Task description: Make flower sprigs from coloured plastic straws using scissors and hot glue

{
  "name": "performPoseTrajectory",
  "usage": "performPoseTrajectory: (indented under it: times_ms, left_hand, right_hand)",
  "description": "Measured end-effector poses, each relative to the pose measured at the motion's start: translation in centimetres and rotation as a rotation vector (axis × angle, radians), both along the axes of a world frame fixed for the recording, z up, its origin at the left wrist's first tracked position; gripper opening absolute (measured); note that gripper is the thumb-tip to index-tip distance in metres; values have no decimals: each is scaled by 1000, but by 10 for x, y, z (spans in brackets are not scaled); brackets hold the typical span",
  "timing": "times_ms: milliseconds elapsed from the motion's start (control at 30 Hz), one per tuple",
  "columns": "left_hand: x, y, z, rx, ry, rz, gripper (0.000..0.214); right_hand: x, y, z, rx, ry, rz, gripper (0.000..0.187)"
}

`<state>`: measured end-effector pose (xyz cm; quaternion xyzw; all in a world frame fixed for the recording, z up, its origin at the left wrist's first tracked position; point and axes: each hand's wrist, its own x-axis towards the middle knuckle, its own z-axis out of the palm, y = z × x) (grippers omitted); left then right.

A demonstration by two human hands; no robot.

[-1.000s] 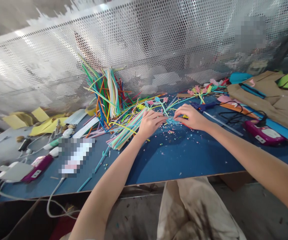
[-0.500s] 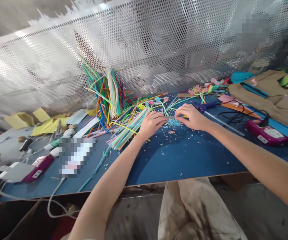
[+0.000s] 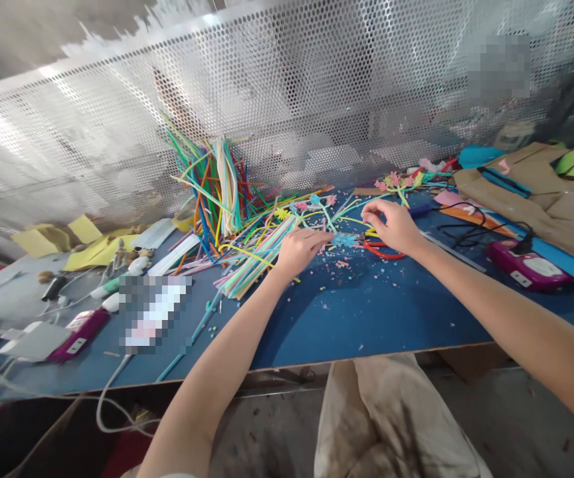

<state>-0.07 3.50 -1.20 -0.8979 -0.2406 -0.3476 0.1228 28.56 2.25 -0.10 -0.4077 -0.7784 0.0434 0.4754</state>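
My left hand (image 3: 303, 251) is closed, its fingertips pinching one end of a fluffy light-blue pipe-cleaner piece (image 3: 345, 240) low over the table. To the right, my right hand (image 3: 392, 224) hovers apart from that piece, fingers curled toward the thumb; whatever it may pinch is too small to make out. Beneath it lies a hand tool with red-orange handles (image 3: 382, 251), partly hidden by the hand. Just behind my hands rests a pipe-cleaner stem with blue and pink blossoms (image 3: 325, 207). A bundle of pastel pipe cleaners (image 3: 250, 265) lies by my left hand.
Upright pipe cleaners (image 3: 227, 186) lean against the perforated metal screen (image 3: 317, 99). A blue glue gun (image 3: 420, 211) and purple power strip (image 3: 531, 265) are on the right, another purple strip (image 3: 80, 335) at left. Fuzz scraps dot the blue table (image 3: 317, 332). Another person's arm shows far left.
My right hand has moved up and right, away from the blue piece, uncovering the red-orange handles. My left hand stays almost in place. The other person's hand at far left has shifted lower.
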Motion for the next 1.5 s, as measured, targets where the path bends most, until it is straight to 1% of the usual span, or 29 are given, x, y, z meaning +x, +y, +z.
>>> performPoseTrajectory:
  times_ms: [100,233,567,800,1033,1167,1367,1500]
  left_hand:
    - [0,0,0,32,-1,7,23]
    - [2,-2,1,45,-34,-17,21]
    - [2,-8,3,41,6,-29,24]
    - [2,-7,-1,68,-12,-8,24]
    - [12,-12,3,36,-29,20,25]
    - [17,-15,3,-20,-38,67,25]
    - [19,-17,0,-51,-86,229,19]
    - [21,-19,2,-55,-121,280,19]
  right_hand:
    - [-2,-3,1,15,-46,16,20]
    - [-7,-8,1,54,-116,67,20]
    - [-24,-18,1,72,-130,137,21]
    - [-29,-21,-1,78,-147,125,24]
    - [-26,-17,-4,99,-164,86,23]
    - [-24,-13,-7,107,-209,58,24]
    - [-26,-10,-13,79,-192,30,25]
    - [-25,-18,-4,140,-143,21,25]
